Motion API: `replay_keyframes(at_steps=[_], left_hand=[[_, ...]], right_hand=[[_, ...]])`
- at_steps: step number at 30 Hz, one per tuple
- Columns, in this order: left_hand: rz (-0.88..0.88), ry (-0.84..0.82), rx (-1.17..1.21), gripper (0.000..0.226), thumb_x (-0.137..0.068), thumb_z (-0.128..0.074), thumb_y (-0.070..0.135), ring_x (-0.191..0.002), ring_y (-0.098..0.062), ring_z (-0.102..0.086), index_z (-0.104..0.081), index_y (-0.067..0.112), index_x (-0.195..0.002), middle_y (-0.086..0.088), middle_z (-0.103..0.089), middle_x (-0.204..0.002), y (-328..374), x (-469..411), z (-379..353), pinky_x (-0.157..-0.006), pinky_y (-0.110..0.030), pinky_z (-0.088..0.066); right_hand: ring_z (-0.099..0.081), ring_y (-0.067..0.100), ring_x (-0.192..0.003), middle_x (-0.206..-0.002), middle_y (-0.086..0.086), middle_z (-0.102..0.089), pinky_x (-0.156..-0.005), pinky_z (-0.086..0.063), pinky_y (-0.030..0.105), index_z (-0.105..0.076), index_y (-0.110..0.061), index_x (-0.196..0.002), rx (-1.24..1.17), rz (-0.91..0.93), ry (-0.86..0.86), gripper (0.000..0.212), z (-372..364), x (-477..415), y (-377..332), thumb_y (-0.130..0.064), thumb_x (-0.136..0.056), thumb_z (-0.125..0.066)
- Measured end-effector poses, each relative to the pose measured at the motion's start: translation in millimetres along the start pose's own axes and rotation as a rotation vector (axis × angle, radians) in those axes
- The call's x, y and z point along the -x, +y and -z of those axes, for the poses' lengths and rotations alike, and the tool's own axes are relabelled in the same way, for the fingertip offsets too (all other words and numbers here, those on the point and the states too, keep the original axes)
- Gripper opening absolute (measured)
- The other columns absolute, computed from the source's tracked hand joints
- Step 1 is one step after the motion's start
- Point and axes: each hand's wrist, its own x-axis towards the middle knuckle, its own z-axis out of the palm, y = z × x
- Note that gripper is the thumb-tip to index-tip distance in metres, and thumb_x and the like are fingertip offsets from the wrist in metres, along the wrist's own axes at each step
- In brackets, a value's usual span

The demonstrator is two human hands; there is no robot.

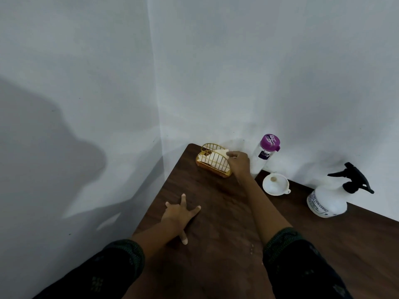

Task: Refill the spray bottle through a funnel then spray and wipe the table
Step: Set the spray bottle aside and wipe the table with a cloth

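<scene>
Right hand (238,162) is pinching a napkin (212,158) in the gold holder (210,146), blocking part of the water bottle (264,154), left hand (181,214) is lying spread flat on the table (216,212), spray bottle (330,199) is standing right of the funnel (275,184).

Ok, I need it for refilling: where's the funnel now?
In the head view, the white funnel sits on the table, right of centre by the wall, between the purple-capped bottle and the spray bottle.
</scene>
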Motion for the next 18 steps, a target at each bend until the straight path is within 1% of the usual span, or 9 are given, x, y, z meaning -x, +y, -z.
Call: replay_keyframes(at_steps=[4, 6, 8, 9, 10, 12, 14, 18], left_hand=[[0.014, 0.002, 0.010, 0.116, -0.068, -0.078, 0.043, -0.134, -0.048, -0.029, 0.007, 0.035, -0.146, -0.028, 0.017, -0.152, 3.5, -0.5, 0.6, -0.110, -0.065, -0.020], [0.017, 0.002, 0.009, 0.117, -0.067, -0.078, 0.043, -0.134, -0.048, -0.029, 0.007, 0.035, -0.146, -0.028, 0.018, -0.151, 4.5, -0.7, 0.2, -0.110, -0.064, -0.019], [0.019, 0.001, 0.009, 0.117, -0.068, -0.078, 0.042, -0.133, -0.048, -0.030, 0.008, 0.035, -0.146, -0.028, 0.018, -0.151, 5.3, -2.4, -0.7, -0.110, -0.064, -0.019], [0.024, 0.000, 0.013, 0.117, -0.068, -0.078, 0.042, -0.133, -0.048, -0.031, 0.008, 0.036, -0.146, -0.027, 0.019, -0.151, 5.4, -2.9, -0.9, -0.110, -0.065, -0.020], [0.029, 0.002, 0.020, 0.117, -0.068, -0.079, 0.042, -0.133, -0.048, -0.031, 0.008, 0.037, -0.146, -0.027, 0.019, -0.151, 5.1, -3.1, -0.5, -0.110, -0.065, -0.021], [0.030, 0.007, 0.026, 0.116, -0.068, -0.079, 0.041, -0.132, -0.048, -0.031, 0.007, 0.037, -0.146, -0.027, 0.019, -0.151, 4.2, -3.4, -0.3, -0.109, -0.065, -0.021], [0.029, 0.016, 0.026, 0.116, -0.068, -0.079, 0.040, -0.132, -0.047, -0.032, 0.007, 0.036, -0.146, -0.027, 0.019, -0.151, 4.3, -3.7, 0.4, -0.110, -0.065, -0.020], [0.040, 0.023, 0.039, 0.118, -0.067, -0.079, 0.042, -0.132, -0.049, -0.031, 0.009, 0.038, -0.145, -0.026, 0.019, -0.152, 1.9, -7.2, -0.8, -0.109, -0.065, -0.022]], right_hand=[[-0.065, 0.024, -0.092, -0.102, 0.014, -0.070, -0.085, -0.055, 0.036, -0.070, 0.000, -0.099, -0.047, 0.063, 0.090, 0.019, 9.6, -2.6, -7.1, -0.003, -0.082, -0.063], [-0.066, 0.025, -0.086, -0.093, 0.014, -0.071, -0.081, -0.056, 0.037, -0.071, 0.000, -0.092, -0.029, 0.062, 0.117, 0.014, 9.1, -6.3, -9.6, -0.003, -0.080, -0.065], [-0.063, 0.026, -0.083, -0.087, 0.013, -0.068, -0.076, -0.054, 0.037, -0.066, -0.003, -0.085, -0.004, 0.016, 0.150, 0.006, 6.1, -10.9, -10.0, -0.007, -0.081, -0.063], [-0.060, 0.025, -0.082, -0.086, 0.011, -0.064, -0.073, -0.051, 0.035, -0.060, -0.006, -0.084, 0.003, -0.019, 0.147, 0.004, 4.4, -12.3, -9.5, -0.009, -0.082, -0.062], [-0.057, 0.023, -0.083, -0.087, 0.009, -0.060, -0.071, -0.048, 0.033, -0.055, -0.008, -0.085, 0.009, -0.048, 0.130, 0.008, 2.2, -13.7, -9.8, -0.011, -0.082, -0.062], [-0.056, 0.022, -0.083, -0.090, 0.008, -0.060, -0.071, -0.047, 0.033, -0.053, -0.010, -0.085, 0.027, -0.066, 0.101, 0.012, -1.8, -15.4, -9.8, -0.007, -0.079, -0.063], [-0.058, 0.022, -0.082, -0.092, 0.009, -0.065, -0.070, -0.049, 0.033, -0.057, -0.012, -0.082, 0.057, -0.027, 0.149, 0.014, -2.8, -16.0, -12.6, 0.001, -0.076, -0.059], [-0.059, 0.022, -0.079, -0.087, 0.008, -0.066, -0.066, -0.047, 0.033, -0.060, -0.009, -0.084, 0.025, 0.097, 0.262, 0.014, 5.7, -8.9, -30.6, 0.001, -0.076, -0.056]])
